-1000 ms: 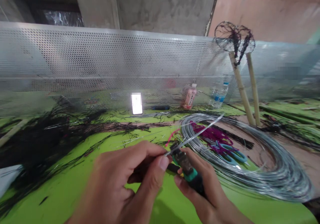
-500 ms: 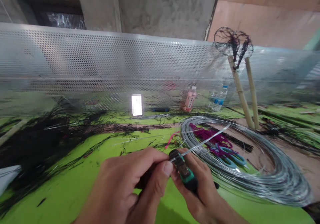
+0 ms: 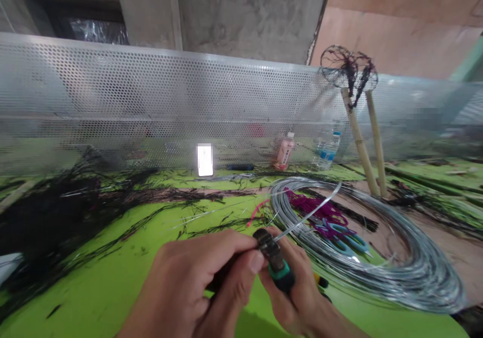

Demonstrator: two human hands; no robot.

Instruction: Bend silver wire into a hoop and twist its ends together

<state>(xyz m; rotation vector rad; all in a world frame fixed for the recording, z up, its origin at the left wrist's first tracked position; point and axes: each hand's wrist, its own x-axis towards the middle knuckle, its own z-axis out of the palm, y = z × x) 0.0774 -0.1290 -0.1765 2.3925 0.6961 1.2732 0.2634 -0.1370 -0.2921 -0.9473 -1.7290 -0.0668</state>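
My right hand is wrapped round a pair of pliers with green and black handles. A bent strip of silvery wire slants up and right from the pliers' jaws. Thumb and forefinger of my left hand are pinched on the wire's near end, right beside the jaws. Something dark shows partly under the left palm, too hidden to name. Just right of the pliers lies a large coil of metal wire. Inside it are purple cord and blue-handled scissors.
Black netting is heaped at left on the green tabletop. A lit phone, a pink bottle and a water bottle stand by the perforated metal panel. Two bamboo poles rise behind the coil.
The pliers have turned slightly, and a yellow-and-black handle end now shows beside my right hand. Both hands keep their hold. The view has shifted a little.
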